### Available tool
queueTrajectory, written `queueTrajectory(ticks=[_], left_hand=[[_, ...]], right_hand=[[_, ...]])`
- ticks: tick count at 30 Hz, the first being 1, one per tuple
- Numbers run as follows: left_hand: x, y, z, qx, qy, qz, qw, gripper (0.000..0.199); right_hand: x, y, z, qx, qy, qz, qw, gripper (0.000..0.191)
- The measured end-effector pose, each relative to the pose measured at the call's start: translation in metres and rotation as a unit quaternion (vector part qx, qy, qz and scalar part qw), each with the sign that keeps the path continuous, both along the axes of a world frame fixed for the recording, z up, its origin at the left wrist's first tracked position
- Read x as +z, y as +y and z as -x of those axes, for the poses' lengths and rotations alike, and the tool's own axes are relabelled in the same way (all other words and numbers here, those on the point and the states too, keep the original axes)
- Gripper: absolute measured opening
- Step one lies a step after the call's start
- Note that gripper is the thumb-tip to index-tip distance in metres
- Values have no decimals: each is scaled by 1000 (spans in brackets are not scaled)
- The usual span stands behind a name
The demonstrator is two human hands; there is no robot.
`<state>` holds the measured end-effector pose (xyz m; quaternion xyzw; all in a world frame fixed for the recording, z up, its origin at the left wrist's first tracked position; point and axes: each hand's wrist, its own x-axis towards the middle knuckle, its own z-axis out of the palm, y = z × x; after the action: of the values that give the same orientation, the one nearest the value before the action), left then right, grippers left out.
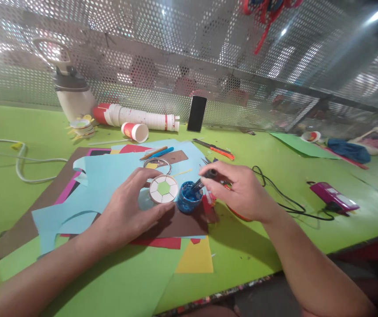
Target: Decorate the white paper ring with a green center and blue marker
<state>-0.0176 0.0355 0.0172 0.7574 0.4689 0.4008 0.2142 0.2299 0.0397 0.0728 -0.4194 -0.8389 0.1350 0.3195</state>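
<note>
On my feed the left hand [126, 207] is curled, thumb and fingers set apart on opposite sides of a round piece [163, 189], gripping it by its rim; its face, turned up towards my view, shows a green hexagon ringed by white segments. The right hand [238, 187] is closed round a dark-handled tool [203, 179] – thumb and index pinching it, the other fingers folded – and the tool slants down into an open jar [189, 201] of blue paint; I cannot make out the shape of its tip. The jar sits just beside the round piece, between my two hands, on a brown sheet [172, 224]; an orange-red loop [240, 215] shows partly hidden under the right hand.

Light blue paper [109, 176] spreads behind and to the left, with an orange pencil [153, 152] and a blue pen [163, 152] side by side on it; a yellow piece [197, 257] lies near the front edge of the green table [248, 246]. Farther back I see a knife with an orange end [222, 152], a dark-screened phone [197, 113] standing tilted, a paper cup [135, 132] on its side and a long row of nested cups [142, 119] lying behind it; a white jug [75, 99] stands at the left – a purple device [334, 197] lies at the right, near a black cable [288, 207].
</note>
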Motion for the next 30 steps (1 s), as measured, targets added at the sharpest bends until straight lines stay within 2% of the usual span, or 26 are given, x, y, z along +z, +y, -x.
queueTrajectory(ticks=[10,13,16,19,23,30], left_hand=[[-2,0,2,-6,17,7,1000,39],[-1,1,1,-12,14,7,1000,40],[0,1,1,-18,13,6,1000,41],[1,-1,1,-33,17,-10,999,39],[3,-5,0,-57,21,-23,998,35],[11,-10,-4,-103,6,-11,995,38]], right_hand=[[3,1,-1,33,-24,7,999,13],[7,-2,-4,1,15,-4,1000,10],[12,-4,-8,-33,100,5,994,7],[13,-2,-11,-50,229,11,972,8],[10,5,-9,-42,387,63,919,13],[10,7,0,-44,491,169,854,25]])
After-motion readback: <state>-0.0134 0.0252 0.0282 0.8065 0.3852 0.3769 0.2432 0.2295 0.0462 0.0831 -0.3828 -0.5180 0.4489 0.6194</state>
